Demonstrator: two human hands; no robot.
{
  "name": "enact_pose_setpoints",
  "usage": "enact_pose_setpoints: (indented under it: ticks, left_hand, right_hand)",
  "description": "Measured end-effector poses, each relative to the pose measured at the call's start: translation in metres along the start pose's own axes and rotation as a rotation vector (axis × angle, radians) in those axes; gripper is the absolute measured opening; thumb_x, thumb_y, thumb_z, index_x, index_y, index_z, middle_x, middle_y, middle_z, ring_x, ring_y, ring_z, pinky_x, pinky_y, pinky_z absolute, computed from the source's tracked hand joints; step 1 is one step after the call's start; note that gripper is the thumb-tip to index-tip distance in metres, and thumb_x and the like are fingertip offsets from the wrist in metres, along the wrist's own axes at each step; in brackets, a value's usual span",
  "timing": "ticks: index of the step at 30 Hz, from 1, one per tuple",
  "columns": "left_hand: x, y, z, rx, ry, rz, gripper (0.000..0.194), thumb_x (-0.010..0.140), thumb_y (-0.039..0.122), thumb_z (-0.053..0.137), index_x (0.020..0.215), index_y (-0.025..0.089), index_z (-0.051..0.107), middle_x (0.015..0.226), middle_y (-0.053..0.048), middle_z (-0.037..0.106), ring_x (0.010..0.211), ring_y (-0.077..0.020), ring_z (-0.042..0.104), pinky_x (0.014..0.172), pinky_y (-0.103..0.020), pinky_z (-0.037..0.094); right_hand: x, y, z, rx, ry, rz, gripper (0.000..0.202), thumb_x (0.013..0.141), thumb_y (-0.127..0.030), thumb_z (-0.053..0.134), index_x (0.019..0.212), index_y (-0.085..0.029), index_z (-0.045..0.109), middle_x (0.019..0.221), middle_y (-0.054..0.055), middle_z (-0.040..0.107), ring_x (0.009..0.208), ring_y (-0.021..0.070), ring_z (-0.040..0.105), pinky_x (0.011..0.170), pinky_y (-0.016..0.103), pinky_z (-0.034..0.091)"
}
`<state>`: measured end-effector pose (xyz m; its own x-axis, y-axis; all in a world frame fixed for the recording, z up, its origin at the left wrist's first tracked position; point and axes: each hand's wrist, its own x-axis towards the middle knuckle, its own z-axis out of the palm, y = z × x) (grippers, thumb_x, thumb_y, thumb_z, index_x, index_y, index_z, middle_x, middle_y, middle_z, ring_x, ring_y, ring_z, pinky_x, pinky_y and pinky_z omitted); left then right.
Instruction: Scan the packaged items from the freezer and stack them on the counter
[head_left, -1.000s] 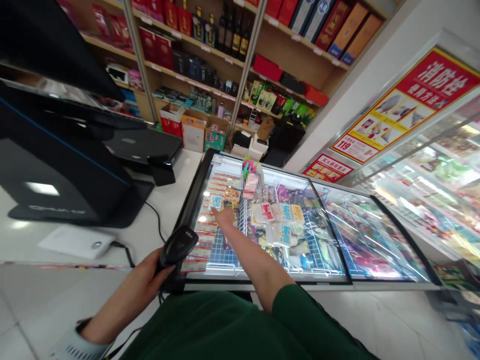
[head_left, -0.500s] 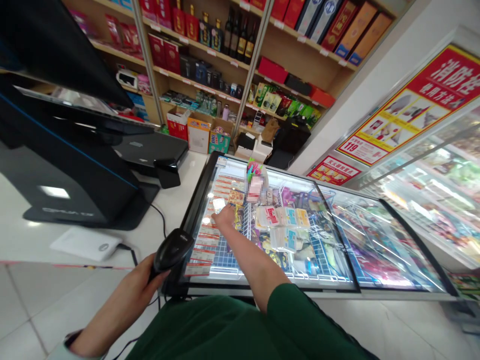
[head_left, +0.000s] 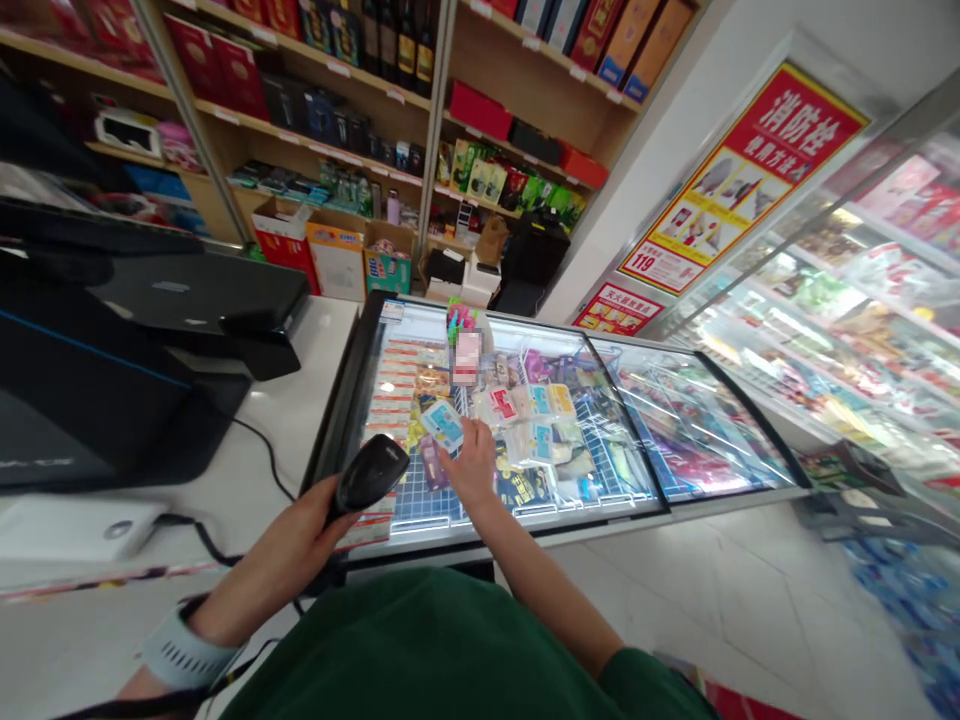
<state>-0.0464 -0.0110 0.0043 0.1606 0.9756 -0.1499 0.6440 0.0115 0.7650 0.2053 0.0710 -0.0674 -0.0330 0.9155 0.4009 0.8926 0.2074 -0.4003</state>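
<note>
My left hand (head_left: 306, 535) is wrapped round the handle of a black barcode scanner (head_left: 373, 470), whose head points over the left end of the freezer. My right hand (head_left: 474, 465) grips the right edge of a small white packet with a blue label (head_left: 441, 424), above the freezer's glass lid. To the right of that hand, several similar packets lie on the glass: a red-labelled packet (head_left: 498, 404), a yellow-labelled packet (head_left: 562, 400) and blue-labelled packets (head_left: 541, 441). Beyond them is a pinkish item (head_left: 466, 358), blurred out, with a colourful packet behind it.
The chest freezer (head_left: 651, 508) has a dark frame and frozen goods under glass. On the left counter (head_left: 324, 345) stand a black till (head_left: 90, 390) and a white device (head_left: 79, 528) with a cable. Shelves with bottles and boxes are behind; open cartons (head_left: 334, 262) stand below them.
My right hand has moved right across the glass with the blue-labelled packet, which now shows its label. The scanner has shifted slightly over the freezer. The view has turned to the right.
</note>
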Motion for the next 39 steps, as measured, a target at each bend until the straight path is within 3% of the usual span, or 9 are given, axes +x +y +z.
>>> enact_pose_setpoints:
  ticks: [7,13,17,39]
  left_hand:
    - [0.016,0.032,0.019,0.018,-0.103,0.182,0.047,0.086,0.047,0.049,0.120,0.016,0.052,0.119,-0.012,0.065,0.108,-0.0272,0.062,0.093,-0.034,0.047]
    - [0.016,0.058,0.032,0.085,-0.136,0.277,0.036,0.084,0.042,0.051,0.111,0.019,0.058,0.105,-0.010,0.070,0.099,-0.0288,0.065,0.087,-0.036,0.049]
    - [0.010,0.069,0.035,0.114,-0.126,0.274,0.039,0.082,0.047,0.051,0.109,0.020,0.060,0.101,-0.010,0.071,0.098,-0.0303,0.065,0.085,-0.038,0.050]
    - [0.002,0.075,0.044,0.105,-0.127,0.327,0.036,0.083,0.046,0.050,0.107,0.020,0.061,0.101,-0.009,0.070,0.094,-0.0290,0.065,0.083,-0.037,0.049]
  right_hand:
    - [-0.027,0.027,-0.055,-0.202,0.112,0.006,0.056,0.083,-0.028,0.060,0.134,-0.010,0.044,0.121,0.018,0.050,0.119,0.0277,0.042,0.105,0.048,0.032]
    - [-0.043,0.039,-0.077,-0.254,0.152,0.072,0.054,0.085,-0.028,0.058,0.134,-0.011,0.044,0.122,0.017,0.051,0.121,0.0276,0.041,0.109,0.052,0.025]
    - [-0.050,0.043,-0.084,-0.263,0.150,0.083,0.054,0.085,-0.027,0.058,0.135,-0.011,0.044,0.122,0.018,0.051,0.121,0.0276,0.042,0.108,0.053,0.025]
    - [-0.061,0.041,-0.091,-0.274,0.128,0.099,0.054,0.086,-0.029,0.057,0.135,-0.011,0.044,0.123,0.017,0.051,0.121,0.0277,0.043,0.110,0.053,0.023]
